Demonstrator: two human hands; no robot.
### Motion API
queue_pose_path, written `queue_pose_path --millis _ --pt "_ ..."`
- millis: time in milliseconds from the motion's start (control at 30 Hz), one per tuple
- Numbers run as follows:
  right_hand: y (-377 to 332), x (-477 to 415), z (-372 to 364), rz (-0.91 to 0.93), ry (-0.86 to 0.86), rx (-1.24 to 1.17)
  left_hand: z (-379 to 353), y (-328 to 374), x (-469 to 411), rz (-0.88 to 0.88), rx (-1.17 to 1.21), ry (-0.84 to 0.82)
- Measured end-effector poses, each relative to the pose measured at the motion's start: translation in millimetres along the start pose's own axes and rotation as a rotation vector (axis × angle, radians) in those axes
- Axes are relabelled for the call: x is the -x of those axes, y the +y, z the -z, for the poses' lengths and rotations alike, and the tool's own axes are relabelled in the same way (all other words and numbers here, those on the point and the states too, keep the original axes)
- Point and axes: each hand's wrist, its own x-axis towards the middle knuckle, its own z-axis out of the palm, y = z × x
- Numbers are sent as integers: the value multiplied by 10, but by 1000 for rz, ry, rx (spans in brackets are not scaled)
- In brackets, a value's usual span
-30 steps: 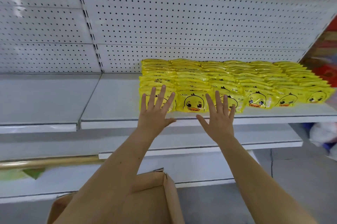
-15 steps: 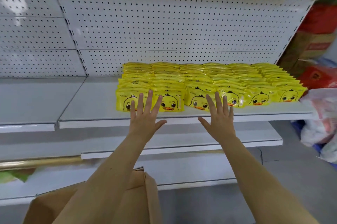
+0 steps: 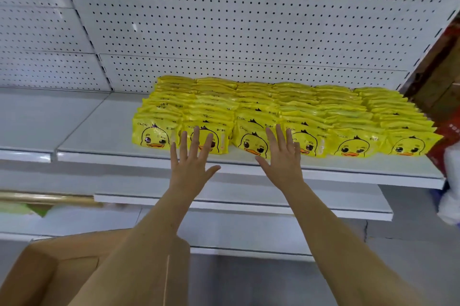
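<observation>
Bright, even light comes from above. The white back wall point(image 3: 249, 19) has a pale glow at the top left. The yellow packs point(image 3: 273, 101) shine a little. Soft shadow sits under the shelf point(image 3: 99, 136). Straight lines bend near the edges.

Shop: pegboard-backed shelving point(image 3: 249, 168), rows of identical yellow packets point(image 3: 273, 111).

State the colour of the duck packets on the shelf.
The packets are yellow; head view shows it.
</observation>
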Motion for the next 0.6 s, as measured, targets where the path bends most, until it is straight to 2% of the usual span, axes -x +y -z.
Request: queue_pose_path --millis 100,200,400,600 --pt "-190 -119 -134 60 -43 -71 -130 -51 -111 26 -1 -17" --pt "-280 -238 -259 114 -89 -10 -287 -39 -172 31 -8 -18" --pt "-233 -496 -424 10 -113 6 -661 -138 -433 -43 -15 13" --pt "-180 -705 -527 24 -73 100 -942 -206 -657 -134 -34 45"
